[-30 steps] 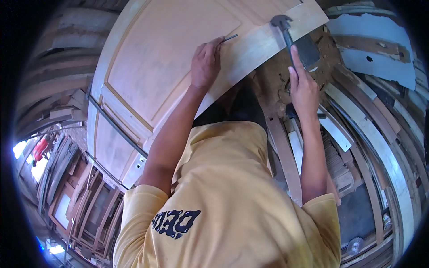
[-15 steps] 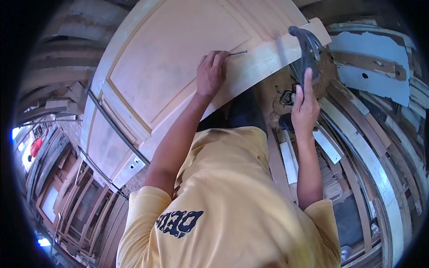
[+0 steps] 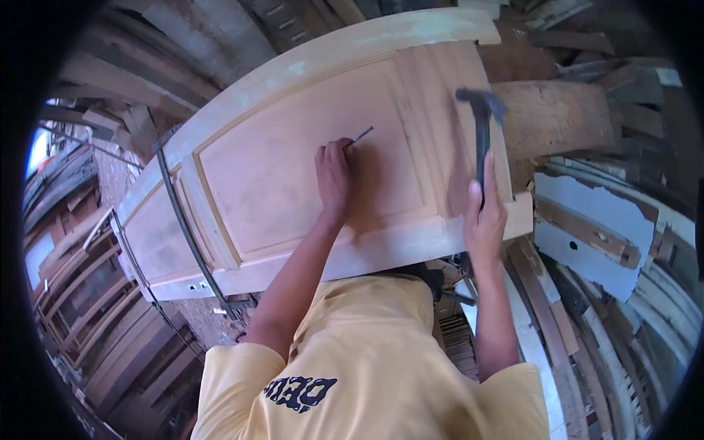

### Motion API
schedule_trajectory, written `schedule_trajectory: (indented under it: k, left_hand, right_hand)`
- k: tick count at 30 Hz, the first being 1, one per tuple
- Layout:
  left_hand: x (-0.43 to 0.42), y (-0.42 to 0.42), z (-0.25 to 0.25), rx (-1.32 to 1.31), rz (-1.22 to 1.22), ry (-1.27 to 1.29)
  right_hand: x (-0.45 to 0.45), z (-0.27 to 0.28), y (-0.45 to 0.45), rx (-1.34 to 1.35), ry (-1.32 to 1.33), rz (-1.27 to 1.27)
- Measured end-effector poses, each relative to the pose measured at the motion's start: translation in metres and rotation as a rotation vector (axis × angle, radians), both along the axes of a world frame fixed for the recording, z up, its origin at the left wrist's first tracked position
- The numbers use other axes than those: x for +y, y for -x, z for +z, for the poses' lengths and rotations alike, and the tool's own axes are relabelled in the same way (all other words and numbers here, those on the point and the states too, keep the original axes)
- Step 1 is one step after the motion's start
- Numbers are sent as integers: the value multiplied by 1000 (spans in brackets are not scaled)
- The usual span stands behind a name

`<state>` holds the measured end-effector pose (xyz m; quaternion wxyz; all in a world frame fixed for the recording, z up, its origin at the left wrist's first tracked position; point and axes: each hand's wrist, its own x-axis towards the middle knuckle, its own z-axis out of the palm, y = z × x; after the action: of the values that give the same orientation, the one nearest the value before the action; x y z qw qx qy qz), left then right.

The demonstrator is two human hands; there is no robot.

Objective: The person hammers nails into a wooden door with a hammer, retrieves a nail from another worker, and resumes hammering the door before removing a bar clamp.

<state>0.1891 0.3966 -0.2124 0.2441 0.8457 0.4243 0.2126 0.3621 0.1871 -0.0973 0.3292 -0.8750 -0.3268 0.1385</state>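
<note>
My left hand [image 3: 334, 172] is closed around a slim metal rod [image 3: 362, 135], whose end points up and right. The hand is over the recessed panel of a pale wooden door [image 3: 286, 158]; whether it touches the wood I cannot tell. In my right hand [image 3: 485, 224] is a claw hammer [image 3: 482, 136], gripped by its dark handle with the index finger stretched along it. Its head is raised above the door's right end, slightly blurred.
Two dark bar clamps [image 3: 183, 216] cross the door toward its left end. Stacked boards [image 3: 132, 62] lie behind it. To the right are a white-faced board with a hole [image 3: 598, 220] and long strips of timber [image 3: 587, 352].
The camera view has turned, so more of the door shows and it lies more level. The hammer has shifted left relative to my body and is over the door. Both hands keep their holds.
</note>
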Motion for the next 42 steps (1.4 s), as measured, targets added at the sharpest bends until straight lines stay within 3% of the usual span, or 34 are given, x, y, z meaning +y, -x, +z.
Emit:
schedule_trajectory:
  k: [8,10,14,16,20,23,25,26,28,32,34,38,42]
  left_hand:
    - [-3,4,2,42,24,66]
    - [-2,2,4,40,32,69]
    - [-3,-2,9,30,42,39]
    - [2,-4,6,3,40,25]
    - [-1,0,6,7,44,42]
    - [-1,3,4,-5,38,15]
    - [-2,7,3,14,27,24]
    - [0,6,1,32,28,22]
    - [-2,4,5,8,46,31]
    - [-2,1,2,-16,64,-6]
    - [-3,3,2,-19,44,-13]
    - [-3,2,3,42,62,28]
    - [-7,7,-4,-8,70,24]
  right_hand:
    - [124,-31,-88,-297,-237,198]
    - [137,-41,-92,-123,373,250]
    - [139,-25,-95,-33,229,221]
    - [139,-23,-94,-89,23,193]
    - [135,-40,-94,-213,200,273]
    - [141,-25,-98,-39,391,258]
    - [135,-22,-104,-41,132,215]
    - [135,-19,-110,-51,133,210]
    - [126,-11,-116,-258,-128,175]
    - [117,-10,-129,-250,-154,63]
    - [113,-30,-136,-128,440,90]
    - [108,-36,-148,-151,339,129]
    - [104,-38,-144,-240,29,61]
